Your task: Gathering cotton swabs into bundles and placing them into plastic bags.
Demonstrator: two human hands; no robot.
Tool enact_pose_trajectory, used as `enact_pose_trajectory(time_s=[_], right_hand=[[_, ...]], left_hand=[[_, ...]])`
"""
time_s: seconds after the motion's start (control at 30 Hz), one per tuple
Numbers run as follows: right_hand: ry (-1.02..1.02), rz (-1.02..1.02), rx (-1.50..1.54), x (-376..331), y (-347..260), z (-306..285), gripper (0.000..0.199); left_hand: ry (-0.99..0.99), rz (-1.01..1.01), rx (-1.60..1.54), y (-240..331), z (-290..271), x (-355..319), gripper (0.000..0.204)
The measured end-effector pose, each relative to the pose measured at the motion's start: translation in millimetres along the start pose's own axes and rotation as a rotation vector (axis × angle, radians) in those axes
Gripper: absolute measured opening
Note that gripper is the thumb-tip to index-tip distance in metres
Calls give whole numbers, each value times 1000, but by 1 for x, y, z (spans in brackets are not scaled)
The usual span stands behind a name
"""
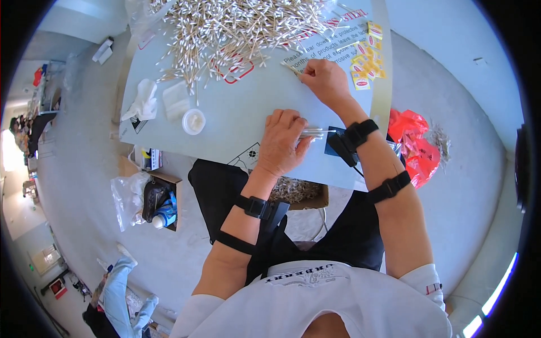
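A large heap of cotton swabs (225, 34) with white tips and pale sticks spreads over the far side of the table (231, 118). My left hand (284, 138) is closed around a small bundle of cotton swabs (311, 132) near the table's front edge; their ends stick out to the right. Farther off and to the right, my right hand (326, 79) is closed in a pinch on a few cotton swabs (291, 68), whose tips point left toward the heap. Its fingertips are partly hidden by the hand.
Small yellow printed packets (369, 62) lie at the table's right edge. A round white tub (193, 121) and a crumpled white glove or cloth (145, 100) lie at left. Below are a carton of swabs (321, 197), a box with a bottle (177, 203) and a red bag (414, 146).
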State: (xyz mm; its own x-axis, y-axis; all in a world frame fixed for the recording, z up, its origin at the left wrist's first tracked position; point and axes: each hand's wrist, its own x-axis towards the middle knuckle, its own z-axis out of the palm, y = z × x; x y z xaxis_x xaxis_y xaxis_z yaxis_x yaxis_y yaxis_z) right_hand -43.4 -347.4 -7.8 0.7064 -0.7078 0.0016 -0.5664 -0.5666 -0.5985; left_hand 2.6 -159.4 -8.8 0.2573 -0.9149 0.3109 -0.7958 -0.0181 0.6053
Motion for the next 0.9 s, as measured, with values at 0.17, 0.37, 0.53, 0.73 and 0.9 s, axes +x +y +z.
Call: enact_pose_trajectory(time_s=[0.17, 0.37, 0.53, 0.73, 0.9], right_hand=[[-81, -85, 104, -18, 11, -15, 14], [93, -159, 230, 17, 16, -15, 16], [157, -112, -9, 51, 4, -5, 28], [98, -94, -110, 58, 10, 2, 23], [-199, 107, 618, 37, 20, -20, 23]], left_hand=[[40, -34, 85, 4, 3, 3, 57], [-87, -75, 301, 4, 15, 5, 76], [-135, -65, 354, 3, 17, 6, 78], [-130, -74, 327, 6, 16, 9, 76], [-128, -85, 329, 5, 15, 7, 75]])
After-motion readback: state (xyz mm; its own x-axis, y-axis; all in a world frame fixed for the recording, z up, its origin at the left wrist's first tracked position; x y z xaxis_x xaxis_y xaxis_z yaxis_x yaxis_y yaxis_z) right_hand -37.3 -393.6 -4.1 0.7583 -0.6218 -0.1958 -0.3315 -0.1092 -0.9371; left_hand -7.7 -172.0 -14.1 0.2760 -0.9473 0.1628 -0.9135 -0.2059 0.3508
